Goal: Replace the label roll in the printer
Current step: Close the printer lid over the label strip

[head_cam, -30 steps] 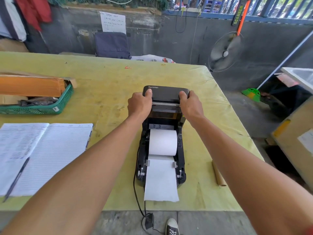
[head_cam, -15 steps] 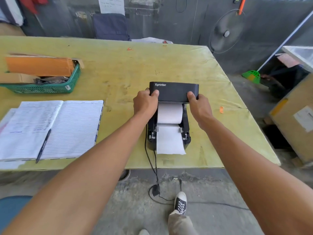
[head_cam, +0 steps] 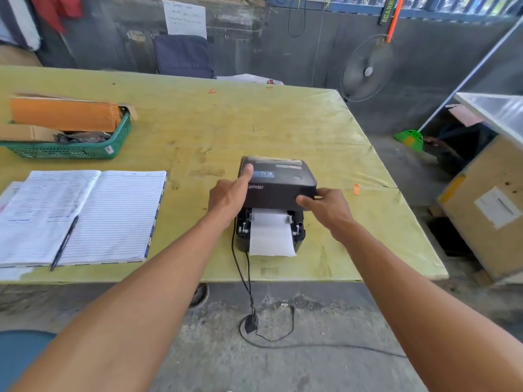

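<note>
A black label printer stands near the front edge of the yellow-green table. Its lid is tilted down over the body, nearly closed. A white label strip hangs out of the front slot; the roll itself is hidden under the lid. My left hand grips the lid's left side, thumb on top. My right hand holds the lid's right front corner.
An open lined notebook with a pen lies at the left. A green basket with cardboard sits behind it. The printer's cable drops over the table edge to the floor. A cardboard box and a fan stand at the right.
The lid has swung down from upright to nearly closed, covering the label roll. Both hands came down with it. The view has pulled back from the table.
</note>
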`<state>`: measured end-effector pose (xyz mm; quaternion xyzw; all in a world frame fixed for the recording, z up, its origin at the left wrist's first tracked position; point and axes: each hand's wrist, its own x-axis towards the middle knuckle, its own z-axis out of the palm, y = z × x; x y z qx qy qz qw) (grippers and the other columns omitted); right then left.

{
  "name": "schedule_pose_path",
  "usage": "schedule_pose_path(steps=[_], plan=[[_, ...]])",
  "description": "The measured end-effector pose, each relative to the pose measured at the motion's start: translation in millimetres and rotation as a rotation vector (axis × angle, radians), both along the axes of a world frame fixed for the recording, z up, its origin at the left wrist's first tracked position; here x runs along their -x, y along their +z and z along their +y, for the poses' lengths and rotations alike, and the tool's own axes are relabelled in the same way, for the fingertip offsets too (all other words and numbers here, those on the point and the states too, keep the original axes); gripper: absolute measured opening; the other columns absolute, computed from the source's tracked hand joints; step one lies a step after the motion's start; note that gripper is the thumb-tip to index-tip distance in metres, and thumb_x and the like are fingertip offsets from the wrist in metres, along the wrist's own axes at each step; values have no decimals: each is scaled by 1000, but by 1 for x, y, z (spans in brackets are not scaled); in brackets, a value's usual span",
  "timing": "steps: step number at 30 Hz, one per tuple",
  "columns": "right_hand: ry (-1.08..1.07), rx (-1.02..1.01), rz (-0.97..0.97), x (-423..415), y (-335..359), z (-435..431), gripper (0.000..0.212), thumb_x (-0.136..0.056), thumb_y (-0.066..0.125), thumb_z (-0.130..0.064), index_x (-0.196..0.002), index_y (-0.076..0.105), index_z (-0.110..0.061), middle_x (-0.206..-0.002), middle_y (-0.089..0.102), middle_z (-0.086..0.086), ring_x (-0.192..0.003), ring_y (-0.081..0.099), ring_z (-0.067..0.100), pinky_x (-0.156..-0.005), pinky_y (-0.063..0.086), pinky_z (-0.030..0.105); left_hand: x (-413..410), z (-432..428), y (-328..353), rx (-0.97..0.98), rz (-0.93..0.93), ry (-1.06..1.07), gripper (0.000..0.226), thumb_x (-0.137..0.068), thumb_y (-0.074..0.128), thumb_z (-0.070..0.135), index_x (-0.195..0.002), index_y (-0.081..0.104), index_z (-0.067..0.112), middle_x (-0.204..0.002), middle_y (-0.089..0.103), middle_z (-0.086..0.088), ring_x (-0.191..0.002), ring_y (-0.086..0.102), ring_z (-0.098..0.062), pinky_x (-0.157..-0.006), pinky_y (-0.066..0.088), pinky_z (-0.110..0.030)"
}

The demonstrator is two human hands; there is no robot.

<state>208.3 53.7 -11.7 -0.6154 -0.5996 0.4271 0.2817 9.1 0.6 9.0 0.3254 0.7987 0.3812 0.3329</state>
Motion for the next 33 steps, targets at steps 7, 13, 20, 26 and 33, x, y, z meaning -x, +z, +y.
schedule_pose_path(steps=[7, 13, 20, 26, 33], plan=[[25, 85, -28, -2, -19, -17, 54, -82, 72, -57, -87, 72, -4, -75, 66, 2, -69, 58, 22, -56, 41, 30, -12, -14, -26, 48, -15, 84, 46, -98, 49, 44, -65, 48, 12, -70, 50, -1, -62, 48, -20, -64, 37, -33], [-39, 128, -79, -2, -30, -17, 54, -97, 53, -45, -57, 31, -17, -58, 34, 0, -52, 28, 20, -51, 21, 33, -13, -21, -39, 54, -25, 111, 46, -95, 54, 37, -60, 44, 10, -64, 50, -4, -57, 43, -23, -52, 29, -33], [-59, 92, -79, -5, -40, -14, 55, -96, 58, -39, -56, 27, -18, -55, 31, -1, -52, 26, 20, -50, 19, 33, -7, -19, -44, 61, 18, 81, 53, -92, 64, 29, -52, 32, 15, -56, 38, -2, -53, 32, -22, -50, 20, -31], [-46, 85, -98, -8, -56, -17, 50, -94, 61, -41, -76, 66, 5, -61, 51, 8, -61, 43, 27, -58, 33, 32, -3, -18, -51, 111, 68, 57, 29, -89, 71, 33, -69, 54, 19, -67, 56, 0, -67, 52, -21, -64, 41, -27], [-60, 103, -96, -8, -61, -11, 48, -92, 63, -43, -67, 59, -3, -64, 55, 9, -62, 48, 27, -62, 39, 32, -3, -13, -51, 120, 33, 143, 42, -87, 74, 32, -58, 45, 22, -78, 63, -7, -65, 54, -23, -75, 55, -36]])
